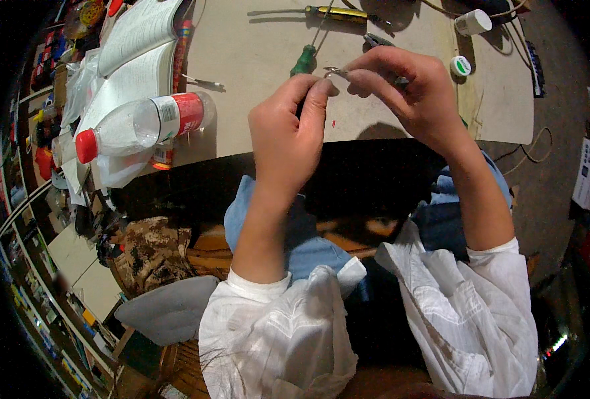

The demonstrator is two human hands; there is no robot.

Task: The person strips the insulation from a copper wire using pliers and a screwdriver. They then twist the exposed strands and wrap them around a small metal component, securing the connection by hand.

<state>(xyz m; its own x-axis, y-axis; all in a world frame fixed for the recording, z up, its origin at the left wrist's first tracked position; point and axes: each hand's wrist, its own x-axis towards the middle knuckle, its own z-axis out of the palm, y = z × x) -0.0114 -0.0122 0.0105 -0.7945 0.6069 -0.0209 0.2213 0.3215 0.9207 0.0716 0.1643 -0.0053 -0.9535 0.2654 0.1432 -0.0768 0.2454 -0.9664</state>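
My left hand (285,130) is closed, thumb pressed against the fingers in a pinch. What it pinches is too small to make out. Close beside it, my right hand (418,90) grips a small pointed metal tool (335,70) between thumb and fingers. The tool's tip meets the left fingertips, and most of its body is hidden in the hand. Just beyond the left fingers lies a green-handled screwdriver (303,61), its shaft pointing away. A dark-handled tool (378,40) rests behind the right fingers.
A yellow-and-black screwdriver (340,13) lies at the far side of the table (241,73). To the left are a capped plastic bottle (145,123) on its side and an open book (135,56). A white jar (473,23), a round lid (460,66) and cables occupy the right.
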